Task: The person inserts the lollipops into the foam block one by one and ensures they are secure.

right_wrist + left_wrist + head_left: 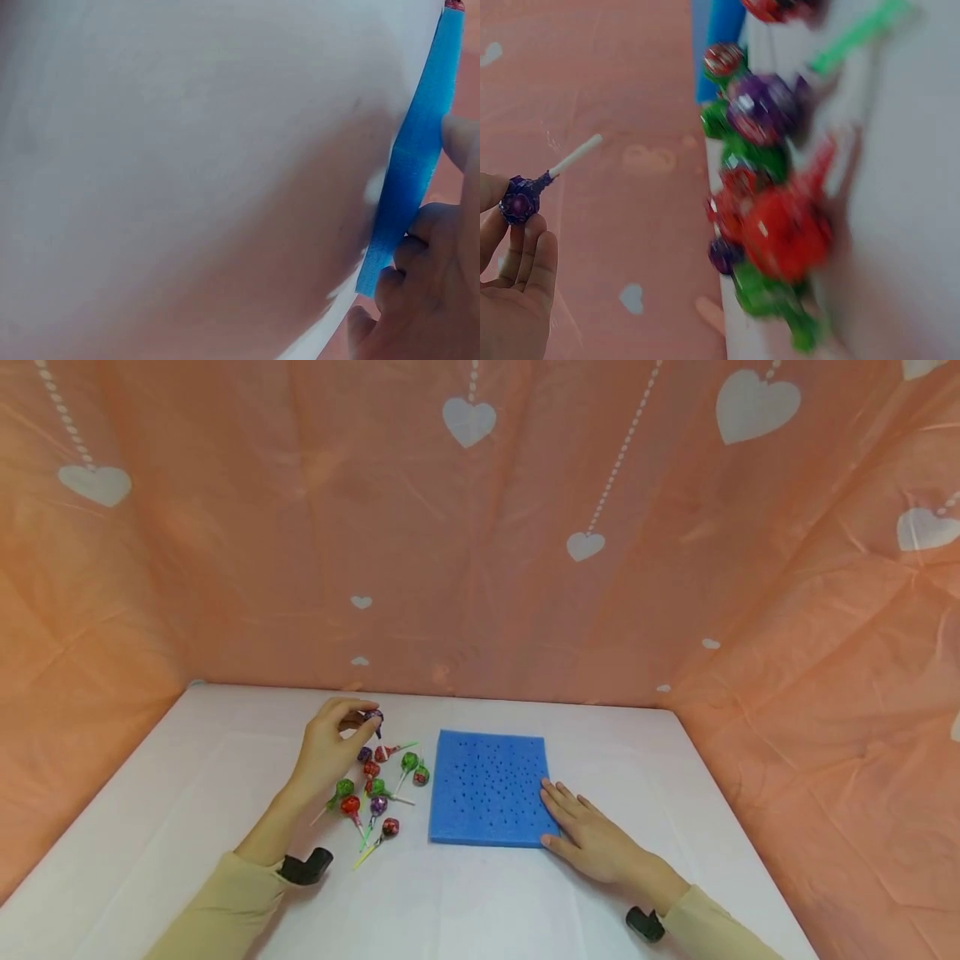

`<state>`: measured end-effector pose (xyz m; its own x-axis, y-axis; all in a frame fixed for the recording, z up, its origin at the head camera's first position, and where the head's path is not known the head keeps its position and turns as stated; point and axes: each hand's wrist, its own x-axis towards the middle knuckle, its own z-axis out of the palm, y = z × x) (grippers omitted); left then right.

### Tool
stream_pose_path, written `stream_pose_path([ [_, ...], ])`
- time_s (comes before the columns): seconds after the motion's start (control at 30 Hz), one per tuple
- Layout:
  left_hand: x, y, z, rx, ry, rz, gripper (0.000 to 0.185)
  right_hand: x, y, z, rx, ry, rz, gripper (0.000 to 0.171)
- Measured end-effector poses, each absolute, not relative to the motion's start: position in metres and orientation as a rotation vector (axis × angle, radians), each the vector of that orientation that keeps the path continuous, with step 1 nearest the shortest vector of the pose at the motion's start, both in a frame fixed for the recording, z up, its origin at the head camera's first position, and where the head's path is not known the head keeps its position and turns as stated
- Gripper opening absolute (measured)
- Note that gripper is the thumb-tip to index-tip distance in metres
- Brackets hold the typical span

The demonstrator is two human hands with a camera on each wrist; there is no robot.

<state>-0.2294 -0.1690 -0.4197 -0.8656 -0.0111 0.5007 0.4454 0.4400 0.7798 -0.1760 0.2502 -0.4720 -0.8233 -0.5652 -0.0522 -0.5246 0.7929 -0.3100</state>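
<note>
My left hand (333,747) pinches a purple lollipop (372,719) by its wrapped head, lifted just above a heap of lollipops (378,789) on the white table. In the left wrist view the purple lollipop (521,199) sits between my fingertips (526,247) with its white stick pointing up and right, and the heap (769,217) shows blurred red, green and purple heads. My right hand (588,835) lies flat with straight fingers on the near right corner of a blue foam pad (487,787) full of small holes. The right wrist view shows the pad's edge (416,157) against my fingers (420,232).
The white table (187,793) is walled on three sides by an orange curtain (480,527) printed with white hearts. A black wrist mount (306,867) sits on each sleeve. Bare tabletop lies left of the heap and in front of the pad.
</note>
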Motion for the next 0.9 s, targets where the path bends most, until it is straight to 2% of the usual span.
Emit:
stream_pose_path([
  [0.37,-0.239,-0.133,-0.415,-0.417,-2.22,-1.506,0.026,-0.174,0.251,-0.468,-0.854,2.845,-0.416,0.075],
  [0.9,-0.249,-0.11,-0.42,-0.545,-2.209,-1.512,0.024,-0.176,0.251,-0.471,-0.889,2.849,-0.411,0.075],
])
